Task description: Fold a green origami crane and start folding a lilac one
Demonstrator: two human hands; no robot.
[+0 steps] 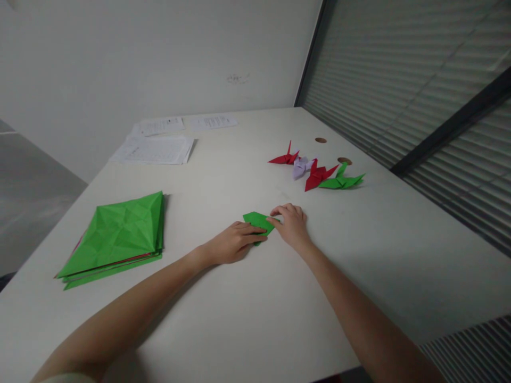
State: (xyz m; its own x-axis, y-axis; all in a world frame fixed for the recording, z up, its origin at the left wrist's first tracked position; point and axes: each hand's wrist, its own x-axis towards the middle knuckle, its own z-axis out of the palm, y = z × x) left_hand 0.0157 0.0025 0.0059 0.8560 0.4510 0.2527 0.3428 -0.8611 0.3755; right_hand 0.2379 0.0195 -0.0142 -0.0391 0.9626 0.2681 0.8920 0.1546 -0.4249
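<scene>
A small folded sheet of green origami paper (255, 218) lies on the white table in front of me. My left hand (235, 240) rests on its lower left part, fingers stretched out flat across it. At the paper's right corner is my right hand (293, 223), with thumb and index finger closed on the edge. Parts of the paper's lower side are hidden under my left fingers.
Left of my hands lies a stack of creased paper sheets (123, 229), mostly green. Beyond my right hand stand folded cranes: two red (318, 175), one lilac (302, 167), one green (342, 181). Printed papers (155, 150) lie at the back left; window blinds (399, 69) border the right.
</scene>
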